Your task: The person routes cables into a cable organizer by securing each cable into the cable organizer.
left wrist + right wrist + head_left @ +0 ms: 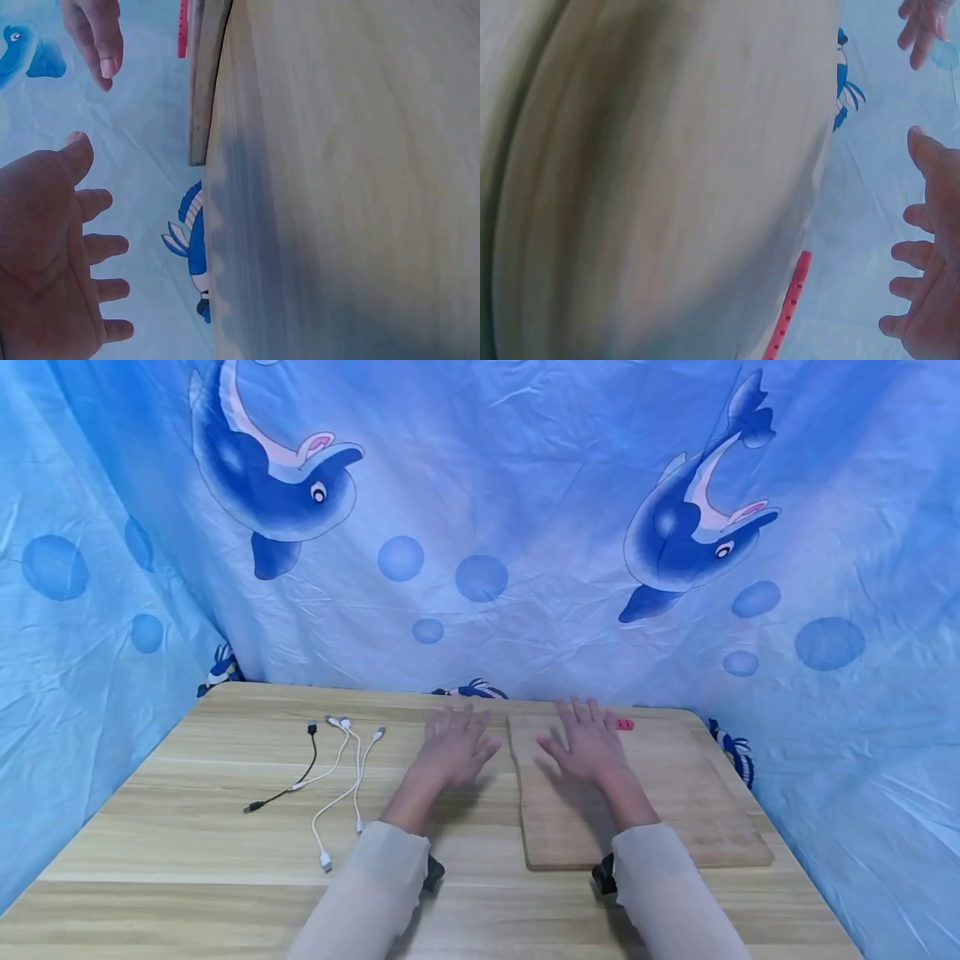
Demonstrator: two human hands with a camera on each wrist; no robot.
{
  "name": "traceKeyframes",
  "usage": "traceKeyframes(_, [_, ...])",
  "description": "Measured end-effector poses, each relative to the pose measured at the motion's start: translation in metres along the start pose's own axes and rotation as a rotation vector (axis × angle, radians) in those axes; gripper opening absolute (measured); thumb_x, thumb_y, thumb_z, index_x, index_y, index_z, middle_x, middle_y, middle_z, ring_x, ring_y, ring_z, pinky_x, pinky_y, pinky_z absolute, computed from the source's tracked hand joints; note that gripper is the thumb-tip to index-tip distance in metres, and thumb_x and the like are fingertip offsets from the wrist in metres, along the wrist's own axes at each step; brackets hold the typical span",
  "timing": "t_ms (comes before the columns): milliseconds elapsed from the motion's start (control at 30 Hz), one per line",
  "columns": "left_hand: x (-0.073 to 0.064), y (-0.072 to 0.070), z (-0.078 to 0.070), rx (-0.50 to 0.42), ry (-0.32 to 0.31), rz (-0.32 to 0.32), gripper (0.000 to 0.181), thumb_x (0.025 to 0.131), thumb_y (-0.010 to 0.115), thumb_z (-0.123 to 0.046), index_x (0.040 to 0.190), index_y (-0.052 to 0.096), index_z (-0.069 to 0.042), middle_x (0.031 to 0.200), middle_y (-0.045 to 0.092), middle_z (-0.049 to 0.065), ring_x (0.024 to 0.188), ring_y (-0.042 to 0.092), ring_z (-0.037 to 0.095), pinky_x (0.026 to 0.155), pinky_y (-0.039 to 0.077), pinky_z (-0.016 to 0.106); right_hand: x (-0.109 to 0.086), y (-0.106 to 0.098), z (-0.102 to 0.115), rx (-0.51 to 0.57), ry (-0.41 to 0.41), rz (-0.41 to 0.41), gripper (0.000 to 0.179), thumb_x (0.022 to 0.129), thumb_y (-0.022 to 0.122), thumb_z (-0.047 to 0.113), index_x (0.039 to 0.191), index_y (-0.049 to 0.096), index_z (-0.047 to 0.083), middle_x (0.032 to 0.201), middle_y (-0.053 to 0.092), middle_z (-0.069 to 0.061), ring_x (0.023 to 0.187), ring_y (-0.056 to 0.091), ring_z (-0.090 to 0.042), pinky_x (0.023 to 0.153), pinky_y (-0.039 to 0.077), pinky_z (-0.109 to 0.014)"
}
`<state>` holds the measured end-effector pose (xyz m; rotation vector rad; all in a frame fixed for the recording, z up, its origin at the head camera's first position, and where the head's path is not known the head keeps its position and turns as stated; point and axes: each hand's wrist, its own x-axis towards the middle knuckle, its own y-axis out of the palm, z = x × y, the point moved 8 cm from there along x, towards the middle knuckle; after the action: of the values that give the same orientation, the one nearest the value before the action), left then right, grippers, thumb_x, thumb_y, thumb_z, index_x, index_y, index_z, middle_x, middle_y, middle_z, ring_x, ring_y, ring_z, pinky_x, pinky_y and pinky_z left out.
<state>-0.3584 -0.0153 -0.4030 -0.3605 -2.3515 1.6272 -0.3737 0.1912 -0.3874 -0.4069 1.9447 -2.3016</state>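
Note:
My left hand [453, 750] hovers palm down over the wooden table, its fingers spread and straight, with nothing in it. Over the wooden board [667, 802] is my right hand [588, 747], also palm down with spread fingers and holding nothing. A small red piece with dark marks [626, 724] lies at the far part of the board, close to the right fingertips; in the right wrist view it shows as a red strip with a row of holes [789, 304]. Left of my left hand lie a short black USB cable [306, 770] and several white USB cables [357, 777].
The light wood table [187, 860] reaches to a blue curtain [555, 643] printed with dolphins, which hangs behind it and along both sides. The board has a wavy left edge and stands slightly above the tabletop. A black wrist strap [432, 874] shows under the left sleeve.

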Motion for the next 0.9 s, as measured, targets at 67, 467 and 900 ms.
traceKeyframes(67, [0.003,0.004,-0.002,-0.008,0.002,0.015,0.067,0.108,0.033,-0.057,0.164,0.026,-0.021,0.168,0.019,0.018,0.154,0.008,0.047,0.120,0.006,0.068,-0.001,-0.002,-0.006,-0.003,0.003,-0.001,0.082,0.102,0.046,0.061,0.163,0.024,0.009,0.167,0.019,-0.023,0.154,0.005,-0.047,0.120,0.004,-0.068])
traceKeyframes(467, [0.011,0.019,-0.022,-0.013,0.034,0.051,0.068,0.107,0.042,-0.051,0.164,0.023,-0.019,0.167,0.023,0.017,0.151,0.019,0.047,0.120,0.015,0.065,-0.010,-0.017,-0.052,-0.024,0.062,-0.011,0.080,0.103,0.055,0.049,0.161,0.023,0.004,0.164,0.021,-0.029,0.150,0.011,-0.054,0.117,0.008,-0.072])
traceKeyframes(900, [0.001,0.031,-0.059,-0.243,0.063,0.164,0.072,0.105,0.051,-0.047,0.163,0.025,-0.014,0.166,0.023,0.021,0.148,0.024,0.051,0.117,0.020,0.068,-0.027,-0.021,-0.097,-0.038,0.124,0.033,0.081,0.104,0.054,0.046,0.160,0.021,-0.002,0.162,0.020,-0.033,0.149,0.012,-0.055,0.116,0.009,-0.074])
